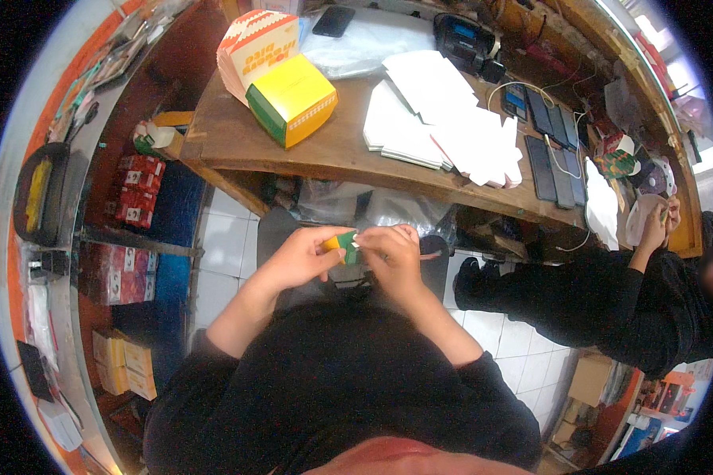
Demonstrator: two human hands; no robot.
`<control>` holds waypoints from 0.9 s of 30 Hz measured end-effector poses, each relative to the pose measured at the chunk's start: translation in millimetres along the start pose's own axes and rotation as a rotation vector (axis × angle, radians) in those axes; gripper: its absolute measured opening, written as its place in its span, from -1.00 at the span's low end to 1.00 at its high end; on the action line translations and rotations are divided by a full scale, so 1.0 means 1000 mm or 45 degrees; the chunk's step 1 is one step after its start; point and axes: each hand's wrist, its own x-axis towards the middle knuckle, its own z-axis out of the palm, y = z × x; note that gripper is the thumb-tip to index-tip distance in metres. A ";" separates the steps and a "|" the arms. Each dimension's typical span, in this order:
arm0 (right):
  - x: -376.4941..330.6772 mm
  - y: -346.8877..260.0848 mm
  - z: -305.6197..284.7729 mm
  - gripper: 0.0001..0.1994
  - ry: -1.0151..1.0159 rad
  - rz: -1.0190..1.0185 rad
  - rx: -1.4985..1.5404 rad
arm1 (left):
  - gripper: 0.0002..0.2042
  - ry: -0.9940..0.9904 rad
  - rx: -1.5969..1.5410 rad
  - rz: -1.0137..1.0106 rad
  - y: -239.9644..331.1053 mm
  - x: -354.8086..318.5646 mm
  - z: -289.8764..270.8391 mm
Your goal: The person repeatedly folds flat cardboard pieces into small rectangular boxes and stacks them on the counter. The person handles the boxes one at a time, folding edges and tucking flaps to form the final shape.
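Observation:
My left hand (299,255) grips a small yellow and green carton (346,248) above my lap, thumb on its near side. The carton's green end points to the right, and a bit of white shows there. At that end the fingertips of my right hand (394,252) pinch together on the white part, which looks like a flap; my fingers partly cover it. Beyond my hands stands the wooden desk (238,146), with a larger yellow and green box (291,99) near its left end.
Flat white cartons (432,99) lie piled mid-desk, and several phones (540,166) with white cables lie to their right. At the right, a person in black (586,297) works with both hands at the desk. Shelves with red boxes (139,190) line the left side.

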 end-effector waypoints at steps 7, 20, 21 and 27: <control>-0.002 0.004 -0.001 -0.77 -0.018 -0.299 -0.026 | -0.61 -0.060 0.076 -0.011 -0.007 0.004 0.001; -0.001 -0.007 0.003 -0.87 -0.130 0.105 0.010 | -0.62 -0.035 0.171 0.040 -0.011 0.002 0.000; -0.001 -0.008 0.003 -0.87 -0.156 0.143 0.021 | -0.63 -0.042 0.150 0.050 -0.014 0.002 -0.001; 0.002 -0.006 0.006 -0.81 -0.374 0.767 0.509 | -0.71 -0.048 0.412 -0.042 -0.004 0.001 0.001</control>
